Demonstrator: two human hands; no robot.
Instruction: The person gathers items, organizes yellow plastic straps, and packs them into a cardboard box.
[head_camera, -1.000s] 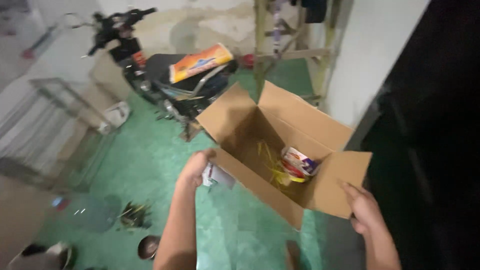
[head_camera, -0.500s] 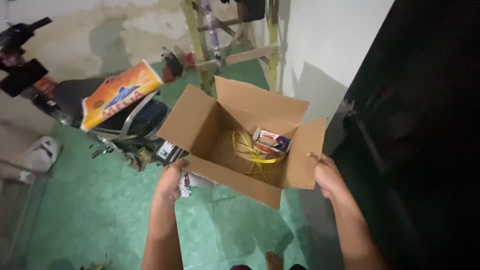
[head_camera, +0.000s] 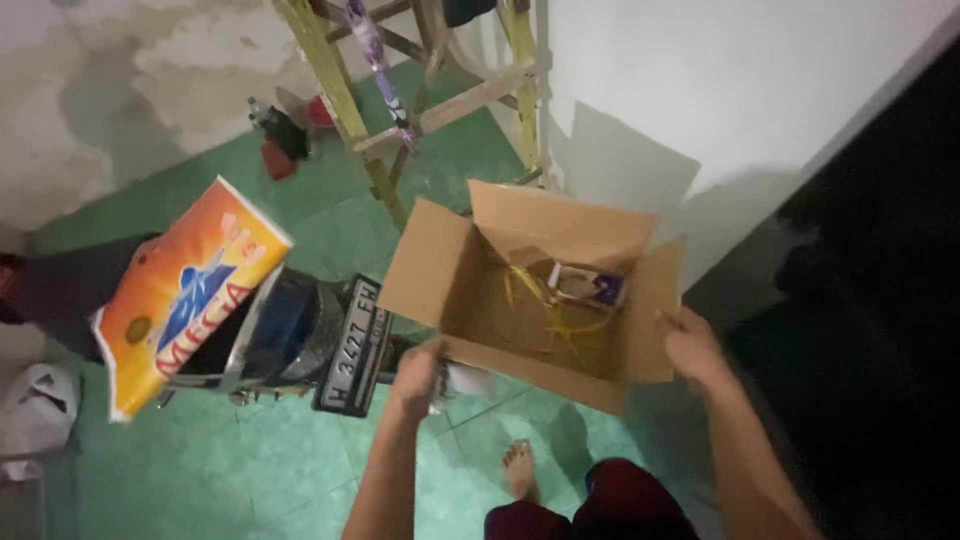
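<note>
Both hands on an open box

My left hand (head_camera: 418, 375) is curled around the near left edge of the cardboard box (head_camera: 470, 290), fingers closed on the rim, with a crumpled bit of white paper (head_camera: 462, 378) pinched against the box under them. My left forearm runs up from the bottom of the view, straight and nearly vertical. My right hand (head_camera: 693, 347) grips the right flap of the box, thumb on the inner face and fingers wrapped behind it, so I cannot see those fingers. My right forearm comes in at a slant from the lower right corner, where it is cut off.

The box hangs between my two hands, off the floor, all four flaps spread open. Inside it, nearer my right hand, lies a small white and purple packet (head_camera: 585, 286) with loose yellow straps (head_camera: 545, 305) beside it; the blur keeps me from telling more about either.

Out past my left hand stands a motorbike (head_camera: 290, 335), its front cut off by the left edge, with an orange and white bag (head_camera: 180, 295) lying on its seat. Beyond the box, a yellow wooden ladder (head_camera: 345, 100) leans up out of view. Below my hands I see my bare foot (head_camera: 518, 468) on the green floor (head_camera: 250, 460). To the right of my right hand everything is too dark to make out
</note>
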